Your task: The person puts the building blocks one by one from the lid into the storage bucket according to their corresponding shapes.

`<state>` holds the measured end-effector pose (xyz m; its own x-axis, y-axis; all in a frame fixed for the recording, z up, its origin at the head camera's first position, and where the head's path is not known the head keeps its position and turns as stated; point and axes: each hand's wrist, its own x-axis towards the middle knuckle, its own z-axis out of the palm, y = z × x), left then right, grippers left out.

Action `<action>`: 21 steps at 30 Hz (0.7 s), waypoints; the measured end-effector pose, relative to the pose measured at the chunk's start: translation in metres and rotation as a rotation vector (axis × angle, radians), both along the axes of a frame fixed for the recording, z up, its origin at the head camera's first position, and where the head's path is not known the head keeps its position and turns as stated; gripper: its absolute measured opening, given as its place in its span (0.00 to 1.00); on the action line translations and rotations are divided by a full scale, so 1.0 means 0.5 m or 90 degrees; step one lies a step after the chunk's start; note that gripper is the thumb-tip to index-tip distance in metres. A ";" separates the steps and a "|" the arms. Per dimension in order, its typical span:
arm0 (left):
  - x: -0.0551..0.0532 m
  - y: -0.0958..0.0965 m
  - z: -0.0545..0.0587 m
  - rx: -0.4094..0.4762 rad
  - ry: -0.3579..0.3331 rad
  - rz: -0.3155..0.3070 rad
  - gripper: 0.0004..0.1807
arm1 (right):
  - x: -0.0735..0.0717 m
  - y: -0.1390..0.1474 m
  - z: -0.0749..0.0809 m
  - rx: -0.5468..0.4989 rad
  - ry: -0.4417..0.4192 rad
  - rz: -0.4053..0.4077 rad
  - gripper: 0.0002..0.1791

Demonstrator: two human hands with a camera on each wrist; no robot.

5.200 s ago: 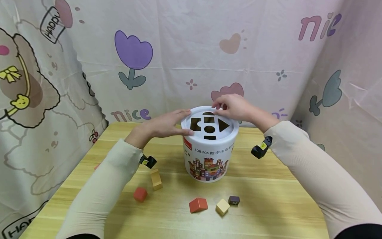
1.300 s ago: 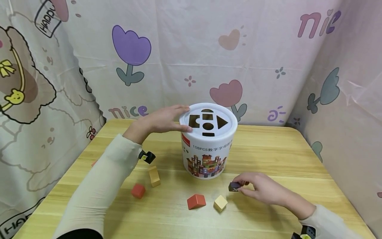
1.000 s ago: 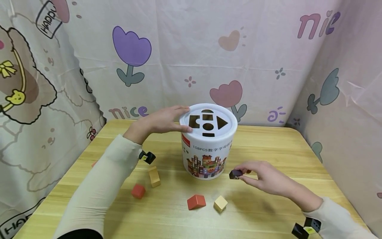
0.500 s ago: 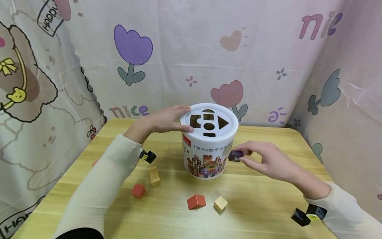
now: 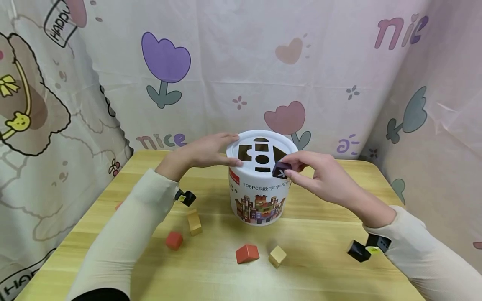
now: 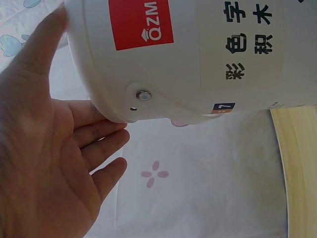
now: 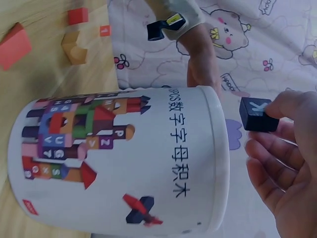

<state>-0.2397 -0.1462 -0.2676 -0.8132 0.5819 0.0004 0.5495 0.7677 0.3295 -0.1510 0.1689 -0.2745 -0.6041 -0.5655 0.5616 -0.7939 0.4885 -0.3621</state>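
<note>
A white bucket (image 5: 260, 196) with a printed block castle stands upright on the table. Its lid (image 5: 278, 140) has several cut-out shapes, among them a triangle, a circle and rectangles. My left hand (image 5: 207, 151) rests on the left rim of the lid, thumb in front; the left wrist view shows its fingers (image 6: 104, 148) fairly straight along the edge. My right hand (image 5: 320, 173) pinches a dark purple letter block (image 5: 280, 170) between thumb and fingers. In the head view this block overlaps the lid's front right rim; the right wrist view shows the block (image 7: 258, 115) apart from the lid, with a white letter.
In front of the bucket lie a red block (image 5: 247, 254) and a pale yellow cube (image 5: 278, 256). Left of it are a red cube (image 5: 174, 241) and a yellow block with a curved notch (image 5: 194, 222). Another red block (image 5: 119, 205) is mostly hidden by the left sleeve. A patterned curtain (image 5: 233, 62) closes the back.
My right hand left the lid, picked up the dark block beside the pale yellow cube, and lifted it up and leftward to the lid. The left hand stayed on the rim.
</note>
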 end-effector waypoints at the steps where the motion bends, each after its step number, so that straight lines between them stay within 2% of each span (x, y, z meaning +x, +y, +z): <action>1: 0.000 0.000 -0.001 0.002 -0.002 0.001 0.57 | -0.004 -0.006 0.002 -0.005 -0.006 -0.003 0.13; 14: -0.003 0.001 -0.006 0.003 -0.001 0.001 0.57 | -0.048 -0.059 -0.003 -0.028 -0.120 -0.009 0.11; 21: -0.003 0.001 -0.004 0.002 0.005 -0.002 0.55 | -0.059 -0.070 -0.013 -0.008 -0.137 -0.021 0.10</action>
<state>-0.2413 -0.1456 -0.2697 -0.8113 0.5845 0.0085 0.5547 0.7652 0.3268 -0.1807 0.1339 -0.2812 -0.7284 -0.5380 0.4242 -0.6817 0.5071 -0.5274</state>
